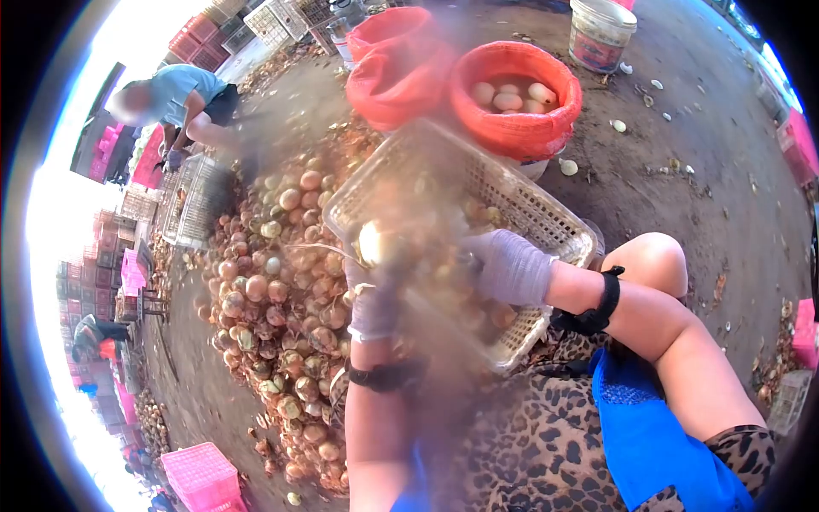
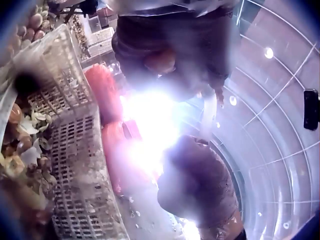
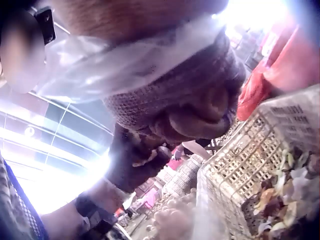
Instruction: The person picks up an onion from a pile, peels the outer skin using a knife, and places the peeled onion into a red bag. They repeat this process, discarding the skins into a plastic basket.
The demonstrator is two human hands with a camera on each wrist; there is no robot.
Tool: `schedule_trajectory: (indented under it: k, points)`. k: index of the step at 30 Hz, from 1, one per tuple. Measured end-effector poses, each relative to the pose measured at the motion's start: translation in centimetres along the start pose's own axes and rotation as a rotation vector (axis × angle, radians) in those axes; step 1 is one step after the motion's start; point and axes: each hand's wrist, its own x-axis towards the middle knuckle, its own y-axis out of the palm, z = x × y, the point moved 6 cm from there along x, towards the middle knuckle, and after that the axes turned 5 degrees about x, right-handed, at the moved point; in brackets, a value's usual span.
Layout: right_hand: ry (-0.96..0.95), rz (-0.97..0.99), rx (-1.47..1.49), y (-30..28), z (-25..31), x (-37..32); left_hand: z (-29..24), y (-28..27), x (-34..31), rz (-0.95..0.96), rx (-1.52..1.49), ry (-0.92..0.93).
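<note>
My gloved left hand [image 1: 373,307] grips a pale, bright onion [image 1: 375,243] over the near left part of a cream plastic crate [image 1: 546,213]. Close to its right is my gloved right hand [image 1: 512,266], above the same crate. Its fingers look curled in the right wrist view, where the right hand [image 3: 185,110] fills the upper middle; I cannot tell what it holds. Onion skins and scraps [image 3: 280,200] lie inside the crate. A blurred smear covers the middle of the head view and hides part of the crate and the space between the hands.
A large heap of onions [image 1: 290,316] spreads left of the crate. Behind it stand a red-lined bucket [image 1: 516,128] holding peeled onions, another red bag [image 1: 397,81] and a white bucket [image 1: 600,38]. A person in blue [image 1: 183,94] bends over a crate [image 1: 192,200] at far left.
</note>
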Motion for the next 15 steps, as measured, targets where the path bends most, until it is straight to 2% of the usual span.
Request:
schedule_trajectory:
  k: [1,2,4,5,8,9,10,11,12,13,15]
  points:
    - [0.022,0.015,-0.044,-0.1,-0.1,0.0,-0.2,0.2,0.0,-0.027,0.036,0.042]
    - [0.044,0.029,-0.087,-0.2,-0.1,0.1,2.0,-0.4,0.9,-0.011,0.046,0.077]
    - [0.045,0.028,-0.167,-0.3,0.1,0.4,2.4,0.0,0.9,0.075,-0.195,-0.02]
    - [0.028,0.009,-0.202,-0.4,0.1,0.5,2.7,0.4,0.1,0.149,-0.444,-0.152]
    - [-0.013,-0.047,-0.273,-0.2,-0.4,1.0,4.2,1.3,-0.5,0.143,-0.793,-0.419]
    - [-0.024,-0.061,-0.291,-0.5,0.1,1.0,3.5,1.8,-0.8,0.091,-0.742,-0.411]
    - [0.03,0.015,-0.3,-0.7,0.1,1.1,3.0,2.0,-1.0,0.039,-0.694,-0.4]
    - [0.085,0.09,-0.309,-1.3,0.2,1.2,2.7,1.8,-1.3,0.069,-0.669,-0.391]
    - [0.139,0.163,-0.319,-1.7,0.3,1.1,2.9,1.3,-0.8,0.187,-0.619,-0.32]
    - [0.088,0.097,-0.338,-1.6,0.0,1.2,3.1,0.7,-0.2,0.304,-0.568,-0.247]
    - [-0.022,-0.027,-0.379,-1.1,-0.8,1.5,3.9,0.7,-0.3,0.302,-0.846,-0.313]
